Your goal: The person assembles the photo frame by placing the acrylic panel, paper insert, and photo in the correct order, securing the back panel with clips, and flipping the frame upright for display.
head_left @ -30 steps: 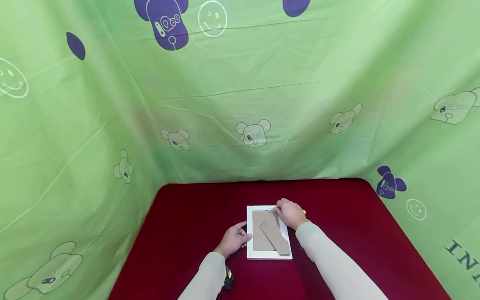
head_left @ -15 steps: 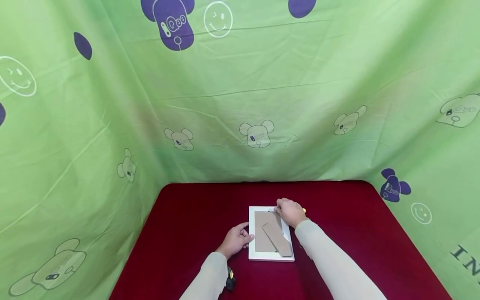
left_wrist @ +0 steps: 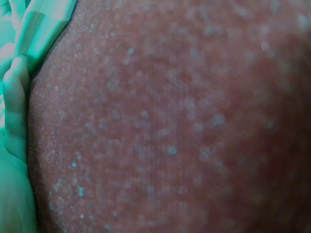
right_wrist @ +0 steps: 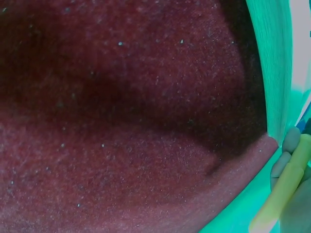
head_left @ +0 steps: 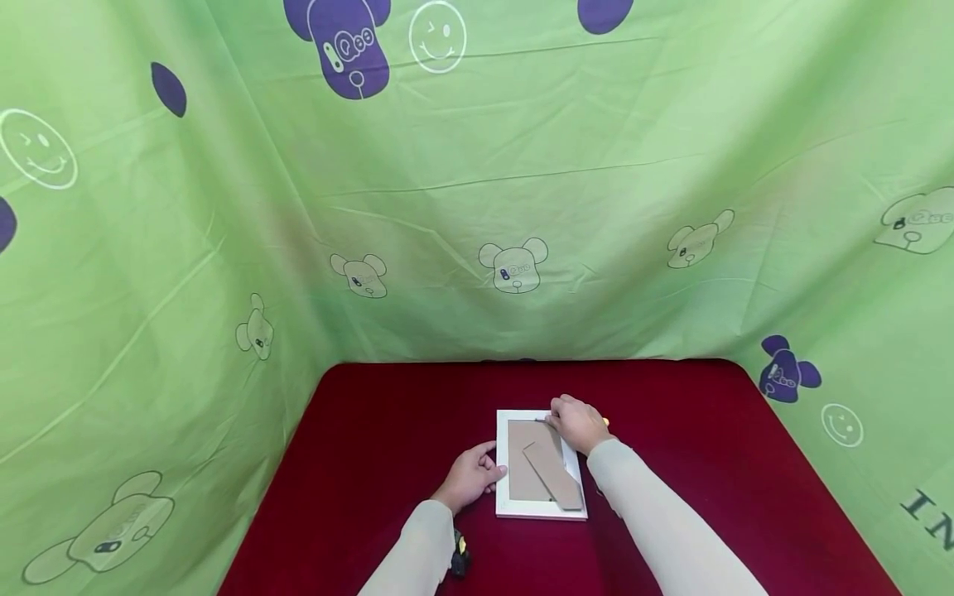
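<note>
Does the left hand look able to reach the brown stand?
Probably yes: the left hand touches the white frame at its left edge, and no object blocks the way to the brown stand.

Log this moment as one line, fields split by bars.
frame: back up on red table | stand: slanted across back | left grip: touching frame's left edge | right grip: holding yellow tool at frame's upper right

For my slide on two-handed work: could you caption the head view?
Left grip and right grip on a white rectangular picture frame lying brown back up on a red round-cornered table.
</note>
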The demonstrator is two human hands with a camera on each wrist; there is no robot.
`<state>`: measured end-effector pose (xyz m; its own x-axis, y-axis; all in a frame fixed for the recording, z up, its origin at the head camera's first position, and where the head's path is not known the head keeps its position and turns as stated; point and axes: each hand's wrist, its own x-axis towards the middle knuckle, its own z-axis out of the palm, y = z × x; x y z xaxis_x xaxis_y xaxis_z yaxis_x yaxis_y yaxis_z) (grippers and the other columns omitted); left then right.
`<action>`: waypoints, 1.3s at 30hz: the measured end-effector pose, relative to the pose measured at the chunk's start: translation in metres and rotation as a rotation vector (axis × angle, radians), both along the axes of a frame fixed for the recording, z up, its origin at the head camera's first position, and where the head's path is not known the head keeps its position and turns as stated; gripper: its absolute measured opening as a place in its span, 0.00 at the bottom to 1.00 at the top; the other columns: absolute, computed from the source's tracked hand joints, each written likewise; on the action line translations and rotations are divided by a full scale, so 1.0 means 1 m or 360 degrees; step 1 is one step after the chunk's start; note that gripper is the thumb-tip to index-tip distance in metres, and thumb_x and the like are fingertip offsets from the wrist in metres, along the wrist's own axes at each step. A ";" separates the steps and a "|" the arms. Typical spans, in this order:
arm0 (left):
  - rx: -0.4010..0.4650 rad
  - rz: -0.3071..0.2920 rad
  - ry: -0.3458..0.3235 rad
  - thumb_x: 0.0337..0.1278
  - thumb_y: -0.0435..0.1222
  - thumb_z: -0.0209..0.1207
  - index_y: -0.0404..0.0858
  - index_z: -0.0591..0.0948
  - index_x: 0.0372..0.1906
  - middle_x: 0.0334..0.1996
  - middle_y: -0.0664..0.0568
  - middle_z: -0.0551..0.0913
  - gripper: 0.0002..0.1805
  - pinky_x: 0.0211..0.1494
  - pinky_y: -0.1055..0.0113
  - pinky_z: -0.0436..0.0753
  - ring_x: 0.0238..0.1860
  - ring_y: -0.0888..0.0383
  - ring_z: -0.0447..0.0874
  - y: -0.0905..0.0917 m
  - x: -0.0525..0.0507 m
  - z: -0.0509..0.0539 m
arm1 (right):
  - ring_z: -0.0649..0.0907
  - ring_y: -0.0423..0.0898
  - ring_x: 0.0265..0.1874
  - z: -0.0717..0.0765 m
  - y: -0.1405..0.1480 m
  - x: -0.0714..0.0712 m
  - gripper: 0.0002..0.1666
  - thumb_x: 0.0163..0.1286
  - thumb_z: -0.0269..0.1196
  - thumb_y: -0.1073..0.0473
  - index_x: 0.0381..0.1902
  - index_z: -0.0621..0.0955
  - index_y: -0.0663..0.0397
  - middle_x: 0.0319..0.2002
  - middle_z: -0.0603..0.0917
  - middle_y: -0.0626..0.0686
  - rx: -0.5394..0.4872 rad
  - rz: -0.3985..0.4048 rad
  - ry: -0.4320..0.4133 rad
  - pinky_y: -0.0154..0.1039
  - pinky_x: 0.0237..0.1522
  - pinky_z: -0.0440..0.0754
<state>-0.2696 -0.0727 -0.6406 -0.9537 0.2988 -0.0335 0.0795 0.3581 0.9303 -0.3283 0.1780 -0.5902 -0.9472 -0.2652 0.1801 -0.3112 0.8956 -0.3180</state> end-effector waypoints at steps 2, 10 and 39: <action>-0.0005 0.0002 0.0005 0.58 0.34 0.66 0.27 0.68 0.66 0.21 0.54 0.79 0.33 0.26 0.67 0.80 0.20 0.60 0.77 0.000 0.001 0.000 | 0.69 0.41 0.23 -0.001 -0.001 0.000 0.16 0.68 0.65 0.54 0.23 0.72 0.45 0.24 0.68 0.43 -0.0013 -0.0005 -0.0002 0.40 0.26 0.71; -0.0021 0.0010 -0.0010 0.58 0.35 0.66 0.28 0.68 0.66 0.22 0.54 0.79 0.33 0.27 0.66 0.79 0.21 0.59 0.78 0.000 -0.001 -0.001 | 0.70 0.40 0.23 -0.002 -0.002 -0.002 0.14 0.68 0.65 0.53 0.25 0.73 0.44 0.25 0.69 0.42 -0.0013 -0.0002 -0.0001 0.39 0.26 0.72; -0.0007 0.0014 -0.0022 0.58 0.35 0.66 0.28 0.68 0.66 0.21 0.54 0.78 0.33 0.26 0.66 0.80 0.20 0.59 0.77 0.000 -0.001 -0.001 | 0.69 0.42 0.22 -0.009 -0.001 -0.005 0.19 0.68 0.64 0.53 0.21 0.68 0.45 0.24 0.68 0.43 0.0000 -0.0024 -0.0033 0.40 0.26 0.70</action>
